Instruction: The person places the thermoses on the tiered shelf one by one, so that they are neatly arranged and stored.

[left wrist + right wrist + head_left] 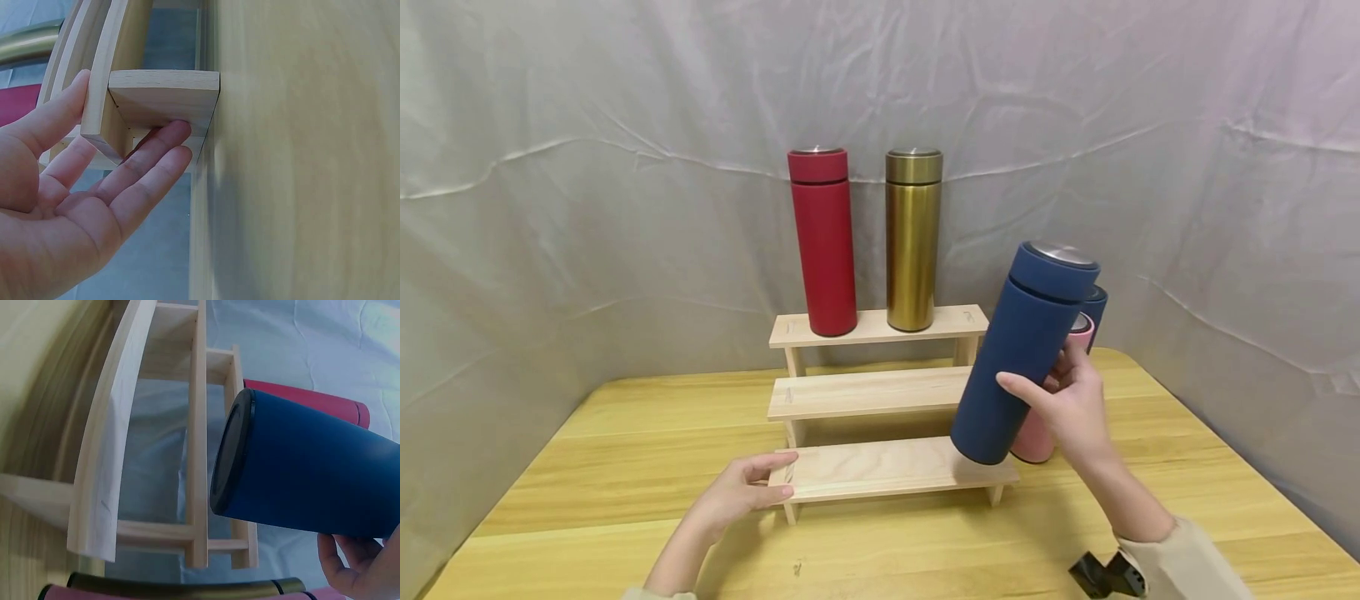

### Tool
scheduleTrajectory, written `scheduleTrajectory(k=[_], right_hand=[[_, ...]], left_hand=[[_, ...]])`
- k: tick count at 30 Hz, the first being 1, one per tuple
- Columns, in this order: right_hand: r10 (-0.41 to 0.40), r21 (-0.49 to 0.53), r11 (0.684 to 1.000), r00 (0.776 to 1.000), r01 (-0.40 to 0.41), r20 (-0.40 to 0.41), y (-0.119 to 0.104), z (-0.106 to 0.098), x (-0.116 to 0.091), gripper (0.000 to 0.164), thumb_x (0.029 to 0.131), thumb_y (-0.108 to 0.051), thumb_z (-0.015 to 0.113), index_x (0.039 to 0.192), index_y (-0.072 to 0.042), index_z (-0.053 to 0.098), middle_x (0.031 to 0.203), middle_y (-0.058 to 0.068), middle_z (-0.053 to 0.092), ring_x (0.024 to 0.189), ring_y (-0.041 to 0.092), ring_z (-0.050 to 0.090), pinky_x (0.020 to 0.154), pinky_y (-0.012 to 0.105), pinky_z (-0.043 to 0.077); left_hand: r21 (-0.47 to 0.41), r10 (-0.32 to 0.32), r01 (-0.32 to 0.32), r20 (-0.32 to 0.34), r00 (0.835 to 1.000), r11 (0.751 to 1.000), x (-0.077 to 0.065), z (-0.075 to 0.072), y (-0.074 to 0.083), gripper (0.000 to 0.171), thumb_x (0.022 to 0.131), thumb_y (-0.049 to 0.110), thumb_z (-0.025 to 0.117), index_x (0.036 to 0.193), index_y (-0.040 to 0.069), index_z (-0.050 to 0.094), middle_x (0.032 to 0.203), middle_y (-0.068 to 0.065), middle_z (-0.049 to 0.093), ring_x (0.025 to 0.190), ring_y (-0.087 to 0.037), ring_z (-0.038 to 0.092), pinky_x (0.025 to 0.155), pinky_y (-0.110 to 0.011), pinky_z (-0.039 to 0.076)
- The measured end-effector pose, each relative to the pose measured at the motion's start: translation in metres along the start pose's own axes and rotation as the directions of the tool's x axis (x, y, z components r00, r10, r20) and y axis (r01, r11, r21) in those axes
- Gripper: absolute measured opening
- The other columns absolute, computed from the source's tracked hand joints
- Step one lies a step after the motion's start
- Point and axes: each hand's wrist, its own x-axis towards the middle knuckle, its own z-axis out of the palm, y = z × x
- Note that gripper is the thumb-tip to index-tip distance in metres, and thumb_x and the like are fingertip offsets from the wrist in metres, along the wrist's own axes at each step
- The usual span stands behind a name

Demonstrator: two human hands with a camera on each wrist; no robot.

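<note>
A dark blue thermos bottle with a steel-topped lid tilts in my right hand, its base overlapping the right end of the bottom step in the head view. The thumb lies across its near side. In the right wrist view the black-rimmed base faces the wooden three-step stand. My left hand holds the left end of the bottom shelf; the left wrist view shows the thumb at the board's edge and fingers below it, against the leg.
Upright on the top step are a red bottle and a gold bottle. Right of the stand, partly hidden, a pink bottle and another blue bottle stand on the wooden table. Grey cloth hangs behind.
</note>
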Motion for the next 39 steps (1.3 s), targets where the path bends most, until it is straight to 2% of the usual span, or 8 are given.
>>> scheduleTrajectory(k=[4, 10, 16, 23, 31, 39], right_hand=[[0.019, -0.015, 1.0, 1.0, -0.018, 0.009, 0.001, 0.009, 0.002, 0.059, 0.075, 0.0, 0.069, 0.126, -0.004, 0.04, 0.105, 0.004, 0.059, 0.086, 0.011, 0.061, 0.073, 0.022, 0.049], [0.041, 0.038, 0.998, 0.999, -0.042, 0.031, 0.0, 0.024, 0.004, 0.06, 0.074, 0.001, 0.069, 0.126, -0.003, 0.04, 0.111, 0.015, 0.056, 0.09, 0.015, 0.06, 0.075, 0.026, 0.049], [0.059, 0.028, 0.998, 0.998, -0.06, 0.027, -0.002, 0.037, 0.005, 0.063, 0.073, 0.001, 0.071, 0.127, -0.002, 0.039, 0.114, 0.014, 0.055, 0.094, 0.016, 0.057, 0.078, 0.026, 0.047], [0.012, 0.026, 1.0, 0.999, -0.013, 0.048, -0.001, 0.053, 0.009, 0.06, 0.073, -0.002, 0.072, 0.124, -0.002, 0.043, 0.11, 0.011, 0.057, 0.093, 0.018, 0.056, 0.075, 0.029, 0.049], [-0.011, 0.066, 0.998, 0.997, 0.006, 0.08, 0.003, 0.078, 0.01, 0.062, 0.072, -0.004, 0.074, 0.125, -0.006, 0.043, 0.111, 0.009, 0.056, 0.094, 0.02, 0.055, 0.076, 0.04, 0.048], [-0.05, 0.125, 0.991, 0.995, 0.039, 0.082, 0.003, 0.103, 0.01, 0.064, 0.069, 0.0, 0.074, 0.125, -0.002, 0.043, 0.106, 0.013, 0.058, 0.091, 0.022, 0.056, 0.069, 0.033, 0.05]], left_hand=[[-0.002, 0.001, -0.001, -0.001, 1.0, 1.0, 0.0, 0.0, 0.0, 0.052, 0.081, 0.013, 0.065, 0.126, -0.006, 0.045, 0.131, -0.027, 0.038, 0.114, -0.047, 0.034, 0.087, -0.051, 0.039], [0.002, 0.005, -0.005, 0.003, 1.0, 1.0, 0.0, 0.0, 0.0, 0.052, 0.082, 0.013, 0.064, 0.126, -0.006, 0.045, 0.131, -0.027, 0.038, 0.113, -0.045, 0.035, 0.086, -0.051, 0.04], [0.003, 0.016, -0.016, 0.01, 1.0, 1.0, 0.001, -0.001, -0.001, 0.052, 0.082, 0.013, 0.064, 0.126, -0.006, 0.044, 0.132, -0.027, 0.037, 0.113, -0.048, 0.033, 0.087, -0.053, 0.038], [0.006, 0.018, -0.018, 0.004, 1.0, 1.0, 0.001, -0.001, -0.001, 0.052, 0.082, 0.013, 0.064, 0.126, -0.006, 0.045, 0.132, -0.026, 0.037, 0.113, -0.047, 0.033, 0.087, -0.054, 0.037], [0.023, 0.022, -0.022, -0.001, 1.0, 1.0, 0.001, -0.001, -0.003, 0.053, 0.08, 0.015, 0.065, 0.126, -0.005, 0.046, 0.132, -0.025, 0.038, 0.115, -0.049, 0.03, 0.089, -0.057, 0.034], [0.019, 0.031, -0.031, 0.002, 1.0, 0.999, 0.001, -0.001, -0.003, 0.052, 0.081, 0.013, 0.065, 0.126, -0.006, 0.045, 0.131, -0.026, 0.038, 0.114, -0.048, 0.032, 0.087, -0.054, 0.038]])
